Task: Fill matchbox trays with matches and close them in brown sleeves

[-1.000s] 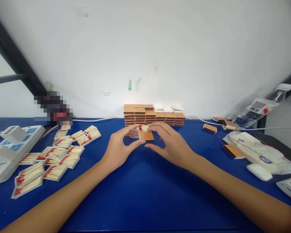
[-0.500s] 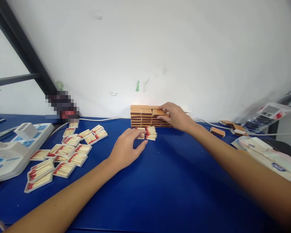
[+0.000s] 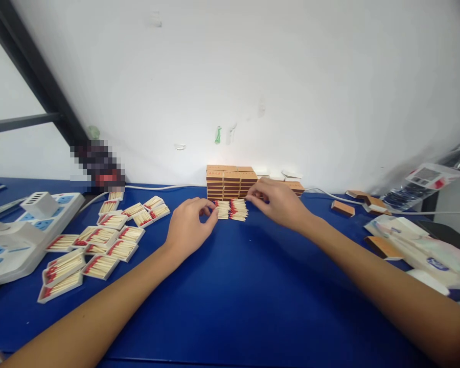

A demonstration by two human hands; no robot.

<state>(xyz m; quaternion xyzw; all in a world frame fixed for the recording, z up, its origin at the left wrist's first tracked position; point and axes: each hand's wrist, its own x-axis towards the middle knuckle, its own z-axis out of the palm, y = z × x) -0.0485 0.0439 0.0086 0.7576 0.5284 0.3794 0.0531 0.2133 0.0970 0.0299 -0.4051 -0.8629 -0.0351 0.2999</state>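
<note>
Two small bundles of loose red-headed matches (image 3: 238, 209) lie side by side on the blue table. At their left end is my left hand (image 3: 191, 225), loosely curled, its thumb and forefinger tips slightly apart beside the match heads. My right hand (image 3: 278, 203) is at the right end, fingers bent and parted, with nothing visible in them. Whether either hand touches the matches I cannot tell. Right behind the matches stands a stack of brown matchboxes (image 3: 232, 180) against the wall. A lower row of matchboxes (image 3: 296, 187) is partly hidden behind my right hand.
Several white trays of matches (image 3: 102, 268) spread over the left side, next to a white power strip (image 3: 57, 225). Loose matchboxes (image 3: 343, 208), a tissue pack (image 3: 425, 250) and a plastic bottle (image 3: 425, 179) lie on the right. A white cable (image 3: 164, 188) runs along the wall.
My right hand has let go of a matchbox on the stack and come down beside the matches. My left hand has shifted slightly left, uncovering more of the left bundle.
</note>
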